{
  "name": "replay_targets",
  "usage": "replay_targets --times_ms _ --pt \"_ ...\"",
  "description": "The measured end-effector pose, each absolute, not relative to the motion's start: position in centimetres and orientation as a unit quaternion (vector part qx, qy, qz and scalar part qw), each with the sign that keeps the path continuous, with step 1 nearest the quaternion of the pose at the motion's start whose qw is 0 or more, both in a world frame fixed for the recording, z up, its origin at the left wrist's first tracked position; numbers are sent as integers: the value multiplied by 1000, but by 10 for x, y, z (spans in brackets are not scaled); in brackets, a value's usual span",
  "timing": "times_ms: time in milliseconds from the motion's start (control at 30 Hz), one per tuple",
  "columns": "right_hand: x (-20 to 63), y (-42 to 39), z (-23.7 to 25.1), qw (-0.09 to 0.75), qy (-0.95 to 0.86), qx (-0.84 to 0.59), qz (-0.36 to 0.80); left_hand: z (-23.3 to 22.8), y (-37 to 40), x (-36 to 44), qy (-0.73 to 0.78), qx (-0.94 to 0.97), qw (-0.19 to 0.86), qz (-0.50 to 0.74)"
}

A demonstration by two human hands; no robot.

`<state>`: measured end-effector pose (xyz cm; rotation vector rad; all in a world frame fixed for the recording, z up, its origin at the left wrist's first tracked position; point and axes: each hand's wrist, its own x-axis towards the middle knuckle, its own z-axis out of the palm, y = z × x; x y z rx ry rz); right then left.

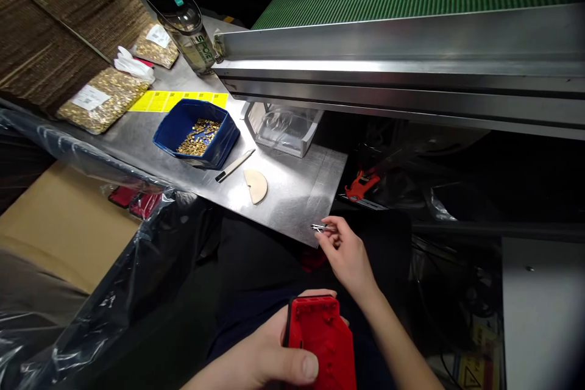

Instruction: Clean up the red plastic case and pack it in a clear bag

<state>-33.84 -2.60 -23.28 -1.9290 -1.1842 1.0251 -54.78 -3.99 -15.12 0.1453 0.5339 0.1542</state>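
Note:
My left hand (274, 347) is wrapped round a red plastic housing (325, 341) with a black edge, its thumb lying over the open inner side with small moulded posts. At the table's front corner, my right hand (342, 250) pinches a small shiny metal clipper-like tool (319, 228) between thumb and fingers; its exact kind is too small to make out. Beyond the hands, a half-round beige disc (256, 186) and a pale pen-like stick (235, 166) with a dark end lie on the metal table (292, 207).
A blue bin (223, 143) holds small brass pieces. Behind it are bags of brass parts (105, 103), a yellow label strip (183, 101) and a water bottle (187, 36). A clear tray (290, 131) sits under the green conveyor's metal frame (365, 82). A plastic-lined box (68, 219) stands left.

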Motion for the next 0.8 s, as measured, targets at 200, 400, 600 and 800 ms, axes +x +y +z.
replay_targets --times_ms 200,400,600,800 --pt "-343 -3 -237 287 -490 -738 365 -152 -39 -551 265 94 956 79" --pt "-327 -45 -168 357 -531 -637 429 -150 -42 -550 263 85 956 100" --pt "-330 -75 -132 323 -651 -556 404 -142 -36 -537 250 74 958 119" --pt "-325 -47 -191 261 -513 -736 356 -148 -36 -540 352 11 917 189"
